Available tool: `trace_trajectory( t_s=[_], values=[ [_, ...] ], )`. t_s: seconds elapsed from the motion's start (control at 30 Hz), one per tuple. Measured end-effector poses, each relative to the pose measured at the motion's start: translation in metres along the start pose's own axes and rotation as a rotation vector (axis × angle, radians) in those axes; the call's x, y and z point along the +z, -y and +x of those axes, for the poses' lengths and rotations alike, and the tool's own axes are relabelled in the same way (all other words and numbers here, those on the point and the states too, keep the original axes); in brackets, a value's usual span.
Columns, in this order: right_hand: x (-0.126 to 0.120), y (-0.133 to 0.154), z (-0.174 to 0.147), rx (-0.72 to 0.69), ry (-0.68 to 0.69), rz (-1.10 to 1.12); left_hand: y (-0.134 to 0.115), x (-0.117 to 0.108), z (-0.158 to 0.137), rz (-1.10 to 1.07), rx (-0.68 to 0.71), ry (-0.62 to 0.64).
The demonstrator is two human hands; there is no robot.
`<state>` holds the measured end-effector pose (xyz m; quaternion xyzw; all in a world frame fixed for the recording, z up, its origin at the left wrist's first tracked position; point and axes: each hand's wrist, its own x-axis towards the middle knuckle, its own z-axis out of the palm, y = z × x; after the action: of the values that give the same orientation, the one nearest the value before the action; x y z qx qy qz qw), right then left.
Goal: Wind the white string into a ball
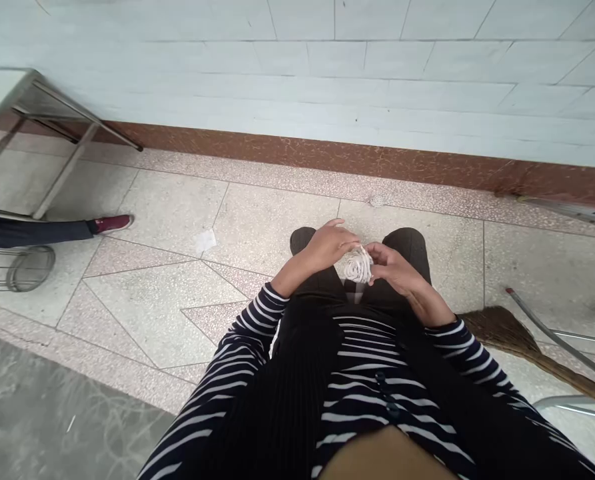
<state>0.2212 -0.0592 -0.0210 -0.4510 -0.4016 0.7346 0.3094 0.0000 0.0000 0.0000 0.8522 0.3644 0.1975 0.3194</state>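
A white coil [358,265], wound in a spiral much like a rose, is held between my two hands above my lap. Whether it is paper, cord or cloth I cannot make out. My left hand [328,247] grips its upper left side, the thumb and fingertips at its top edge. From the right, the bent fingers and thumb of my right hand [396,268] close on its rim. My knees in dark trousers [411,250] are just beneath.
To the left are a metal-legged table [67,175], a person's leg with a dark red shoe [113,223] and a round wire stand [30,269]. A straw broom [507,330] and metal chair legs [552,333] are at right. Paper scrap [205,241] lies on the floor; a tiled wall [327,80] stands ahead.
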Motion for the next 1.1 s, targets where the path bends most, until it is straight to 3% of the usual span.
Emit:
trace_trajectory(
  t_s=[0.07,0.2,0.3,0.37,0.53,0.73,0.8,0.9,0.97,1.1],
  values=[
    [0.005,0.02,-0.016,-0.051,-0.046,0.119,0.002,0.001,0.005,-0.081,-0.019,-0.055],
    [0.013,0.072,-0.031,-0.229,0.028,0.186,-0.005,0.017,0.011,-0.213,-0.11,-0.118],
    [0.006,0.097,-0.023,-0.427,-0.126,0.102,-0.015,0.029,0.008,-0.217,-0.162,-0.085],
    [-0.008,0.099,-0.01,-0.485,-0.232,0.023,-0.021,0.032,0.001,-0.175,-0.144,-0.03],
    [-0.039,0.056,0.021,-0.389,-0.394,-0.077,-0.029,0.018,-0.013,-0.036,-0.039,-0.017],
    [-0.019,0.002,0.029,-0.17,-0.437,-0.396,-0.026,0.017,-0.001,0.245,0.172,0.095],
    [-0.015,-0.005,0.027,-0.069,-0.375,-0.348,-0.018,0.02,0.002,0.338,0.205,0.102],
    [-0.02,-0.008,0.018,0.079,-0.208,-0.028,-0.004,0.019,0.004,0.373,0.218,0.041],
    [-0.022,-0.007,0.011,0.135,-0.121,0.126,0.003,0.016,0.004,0.329,0.207,-0.003],
    [-0.014,0.002,-0.003,0.178,0.03,0.179,0.006,0.015,0.008,0.138,0.158,-0.001]
  ],
)
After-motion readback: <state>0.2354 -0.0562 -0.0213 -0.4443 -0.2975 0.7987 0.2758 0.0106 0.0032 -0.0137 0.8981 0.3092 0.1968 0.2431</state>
